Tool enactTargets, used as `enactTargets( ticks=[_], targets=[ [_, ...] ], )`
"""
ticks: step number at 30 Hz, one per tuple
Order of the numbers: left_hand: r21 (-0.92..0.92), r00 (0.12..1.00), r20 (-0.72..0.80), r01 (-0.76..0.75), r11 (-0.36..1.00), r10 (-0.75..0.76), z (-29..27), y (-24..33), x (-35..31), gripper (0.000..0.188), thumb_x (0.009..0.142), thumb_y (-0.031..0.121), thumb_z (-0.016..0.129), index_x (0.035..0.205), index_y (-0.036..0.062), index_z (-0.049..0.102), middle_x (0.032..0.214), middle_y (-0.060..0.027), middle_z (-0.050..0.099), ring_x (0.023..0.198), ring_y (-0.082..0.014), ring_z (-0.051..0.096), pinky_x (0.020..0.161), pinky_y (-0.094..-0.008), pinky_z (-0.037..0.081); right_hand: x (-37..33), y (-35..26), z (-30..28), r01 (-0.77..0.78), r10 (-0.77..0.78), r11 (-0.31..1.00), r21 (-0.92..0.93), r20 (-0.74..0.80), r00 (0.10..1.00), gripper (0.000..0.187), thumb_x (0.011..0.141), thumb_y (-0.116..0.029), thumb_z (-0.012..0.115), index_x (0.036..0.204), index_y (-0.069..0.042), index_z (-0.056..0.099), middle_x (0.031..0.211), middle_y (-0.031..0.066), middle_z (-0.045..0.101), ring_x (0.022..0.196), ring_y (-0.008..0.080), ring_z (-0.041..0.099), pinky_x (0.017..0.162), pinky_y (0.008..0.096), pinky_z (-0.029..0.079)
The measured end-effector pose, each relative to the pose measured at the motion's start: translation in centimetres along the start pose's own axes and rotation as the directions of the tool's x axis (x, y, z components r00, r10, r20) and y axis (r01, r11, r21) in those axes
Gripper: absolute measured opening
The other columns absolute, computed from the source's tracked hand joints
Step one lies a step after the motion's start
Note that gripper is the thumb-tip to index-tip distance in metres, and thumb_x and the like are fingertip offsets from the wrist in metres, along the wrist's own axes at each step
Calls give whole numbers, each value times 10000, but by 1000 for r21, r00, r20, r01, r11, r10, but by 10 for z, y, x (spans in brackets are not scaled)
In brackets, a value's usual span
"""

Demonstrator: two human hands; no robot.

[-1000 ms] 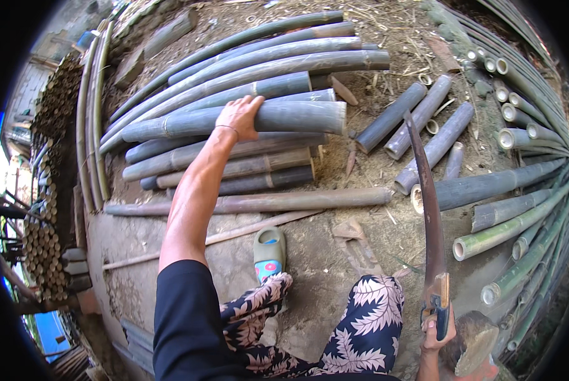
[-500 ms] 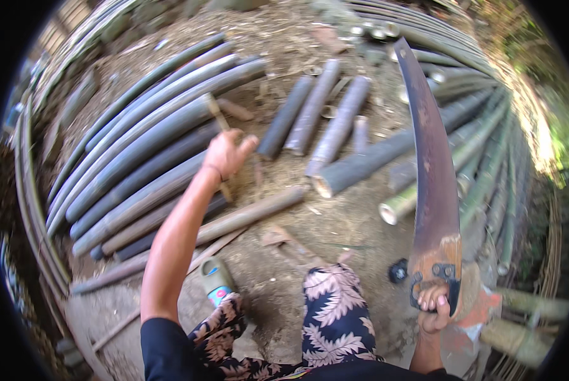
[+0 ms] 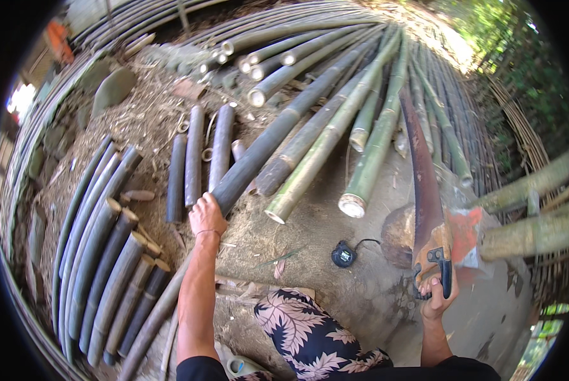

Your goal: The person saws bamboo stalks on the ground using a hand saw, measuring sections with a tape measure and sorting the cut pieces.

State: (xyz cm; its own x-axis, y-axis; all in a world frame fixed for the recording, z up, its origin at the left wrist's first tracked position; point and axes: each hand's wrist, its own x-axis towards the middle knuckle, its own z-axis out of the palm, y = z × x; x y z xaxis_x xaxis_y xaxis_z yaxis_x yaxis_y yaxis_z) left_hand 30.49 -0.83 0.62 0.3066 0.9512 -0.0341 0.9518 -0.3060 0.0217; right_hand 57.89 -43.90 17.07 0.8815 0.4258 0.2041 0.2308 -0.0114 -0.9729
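My right hand [image 3: 433,298] is wrapped round the handle of a handsaw [image 3: 419,165], whose long rusty blade points up and away from me. My left hand [image 3: 208,216] lies over the near end of a dark bamboo pole [image 3: 265,152], with its fingers bent round it and the cut end hidden. Close beside this hand are several short cut bamboo lengths [image 3: 194,152]. Green bamboo poles [image 3: 367,171] fan out to the right of the dark one, their pale cut ends toward me.
At the left lies a row of cut bamboo pieces [image 3: 116,273]. A black tape measure [image 3: 343,255] sits on the ground before me, near a round wood block [image 3: 398,235] beside the saw. Thick bamboo [image 3: 529,233] juts in at the right. Stones [image 3: 114,87] lie at the far left.
My view has swung to the right. The left hand has left the thin stick by the cut pieces and come onto the dark pole's end. The saw stays in my right hand.
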Motion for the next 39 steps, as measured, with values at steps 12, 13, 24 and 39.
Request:
enactTargets(
  ticks=[12,13,24,39],
  targets=[
    [-660,641,681,330,675,353,-65,-176,-50,819,648,407,829,1240,-93,567,1026,-208,707,901,-322,713,855,-394,580,-185,-76,-59,37,-41,999,-21,-218,975,584,813,-37,485,1380,105,488,647,17,479,512,88,452,499,262,455],
    [-695,572,712,489,527,408,-67,-201,-81,788,668,407,819,1230,-89,577,1023,-213,705,888,-325,712,844,-412,582,-201,-88,-61,18,-25,999,-33,-244,969,585,816,-40,490,1383,104,487,649,13,472,514,88,450,499,261,455],
    [-446,90,782,771,454,617,-199,-445,-314,967,714,536,783,1384,-85,464,1218,-267,634,1054,-384,656,892,-490,562,-292,-176,-76,30,-41,999,-33,-439,898,449,876,-12,471,1308,91,542,691,5,462,530,81,413,493,264,402],
    [-17,949,289,-127,992,127,-186,-78,-61,1088,667,451,858,1440,-84,312,1404,-238,529,1226,-364,602,991,-426,526,-389,-214,-116,21,-189,964,-265,-627,756,241,927,-32,526,1138,73,579,631,1,437,517,93,427,468,267,368]
  ],
)
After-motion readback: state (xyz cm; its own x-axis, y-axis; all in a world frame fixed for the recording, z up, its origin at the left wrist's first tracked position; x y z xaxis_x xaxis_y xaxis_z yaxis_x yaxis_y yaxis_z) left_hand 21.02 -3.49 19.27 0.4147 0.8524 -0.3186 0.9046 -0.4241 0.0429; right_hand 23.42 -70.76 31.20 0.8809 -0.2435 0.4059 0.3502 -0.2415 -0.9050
